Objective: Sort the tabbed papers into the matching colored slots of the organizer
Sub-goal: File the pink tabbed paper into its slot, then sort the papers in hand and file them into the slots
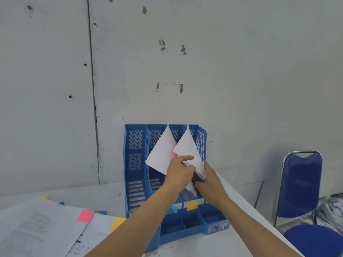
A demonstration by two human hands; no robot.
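Head cam: pink-tabbed sheet [189,145] stands corner-up over blue organizer's [134,164] right-side slots, just fwd of both hands. L hand [179,171] pinches it near tab, R hand [210,179] grips lower edge.

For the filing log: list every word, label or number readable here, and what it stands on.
No text is readable.
Papers on the table: printed lines, too blurred.
Held papers: faint print, too small.
Sticker on the blue organizer: blurred, illegible.
Pink tab and yellow tab: no writing visible.
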